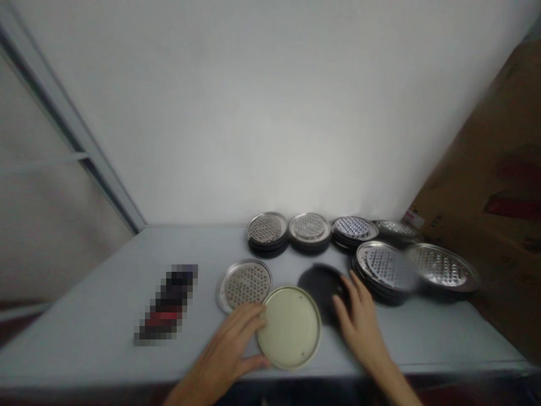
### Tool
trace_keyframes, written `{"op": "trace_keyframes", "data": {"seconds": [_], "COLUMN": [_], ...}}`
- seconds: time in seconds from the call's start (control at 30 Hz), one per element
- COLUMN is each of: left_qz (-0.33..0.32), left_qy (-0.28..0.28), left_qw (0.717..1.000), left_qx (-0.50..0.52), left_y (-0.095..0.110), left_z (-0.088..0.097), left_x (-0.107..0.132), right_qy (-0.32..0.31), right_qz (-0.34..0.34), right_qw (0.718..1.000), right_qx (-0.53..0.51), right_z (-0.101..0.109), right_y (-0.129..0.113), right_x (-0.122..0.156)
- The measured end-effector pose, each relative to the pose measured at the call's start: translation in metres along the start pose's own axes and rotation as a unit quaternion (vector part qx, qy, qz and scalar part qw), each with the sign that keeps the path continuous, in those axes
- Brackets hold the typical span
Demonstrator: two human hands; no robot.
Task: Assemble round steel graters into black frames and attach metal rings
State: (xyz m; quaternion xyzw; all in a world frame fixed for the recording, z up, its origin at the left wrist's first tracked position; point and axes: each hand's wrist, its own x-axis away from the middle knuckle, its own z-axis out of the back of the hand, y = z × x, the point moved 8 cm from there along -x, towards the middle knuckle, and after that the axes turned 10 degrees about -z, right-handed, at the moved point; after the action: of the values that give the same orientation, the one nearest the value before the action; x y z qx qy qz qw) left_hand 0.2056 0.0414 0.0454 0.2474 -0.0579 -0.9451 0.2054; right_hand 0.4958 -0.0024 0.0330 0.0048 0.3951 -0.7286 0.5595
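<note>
Evidently, the left hand [230, 349] holds the rim of a smooth, pale-green disc [289, 327] near the table [101, 321] front; the blurred right hand [362, 324], its grip impossible to tell, partly hides a black disc [320, 287]. Beyond, holed metal plates [265, 229] top dark round stacks [269, 249]; rightward, a cardboard box [469, 186] is cut off.

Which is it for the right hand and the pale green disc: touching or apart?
Apart. The head view shows a clear gap between the right hand and the pale green disc, with part of the black disc visible there.
</note>
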Motion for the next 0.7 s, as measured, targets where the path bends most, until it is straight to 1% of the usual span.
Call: {"op": "trace_keyframes", "data": {"seconds": [0.07, 0.1, 0.17, 0.23, 0.3, 0.33, 0.4, 0.47, 0.6, 0.7], "left_qz": [0.044, 0.074, 0.128, 0.159, 0.170, 0.172, 0.170, 0.169, 0.161, 0.157], "left_qy": [0.033, 0.050, 0.064, 0.046, 0.024, 0.020, 0.023, 0.034, 0.050, 0.051], "left_qw": [0.998, 0.996, 0.988, 0.984, 0.983, 0.983, 0.984, 0.985, 0.985, 0.986], "left_qx": [-0.018, -0.032, -0.061, -0.073, -0.064, -0.055, -0.039, -0.032, -0.027, -0.039], "left_y": [-0.013, -0.022, -0.043, -0.061, -0.073, -0.076, -0.078, -0.076, -0.072, -0.078], "left_z": [0.009, 0.014, 0.021, 0.021, 0.020, 0.020, 0.022, 0.026, 0.034, 0.042], "left_x": [-0.002, -0.003, -0.005, -0.009, -0.012, -0.013, -0.016, -0.018, -0.021, -0.021], "right_qy": [-0.006, -0.026, -0.097, -0.173, -0.221, -0.232, -0.233, -0.218, -0.188, -0.189], "right_qz": [0.063, 0.100, 0.164, 0.192, 0.199, 0.198, 0.196, 0.199, 0.230, 0.249], "right_qw": [0.998, 0.995, 0.982, 0.966, 0.955, 0.952, 0.953, 0.955, 0.953, 0.947], "right_qx": [-0.008, -0.012, -0.013, -0.006, 0.004, 0.005, -0.003, -0.023, -0.068, -0.081], "right_z": [0.006, 0.006, 0.000, -0.010, -0.019, -0.021, -0.023, -0.022, -0.016, -0.014], "right_y": [-0.020, -0.032, -0.058, -0.079, -0.092, -0.095, -0.095, -0.091, -0.083, -0.082], "right_x": [0.011, 0.018, 0.035, 0.049, 0.057, 0.059, 0.059, 0.058, 0.063, 0.068]}}
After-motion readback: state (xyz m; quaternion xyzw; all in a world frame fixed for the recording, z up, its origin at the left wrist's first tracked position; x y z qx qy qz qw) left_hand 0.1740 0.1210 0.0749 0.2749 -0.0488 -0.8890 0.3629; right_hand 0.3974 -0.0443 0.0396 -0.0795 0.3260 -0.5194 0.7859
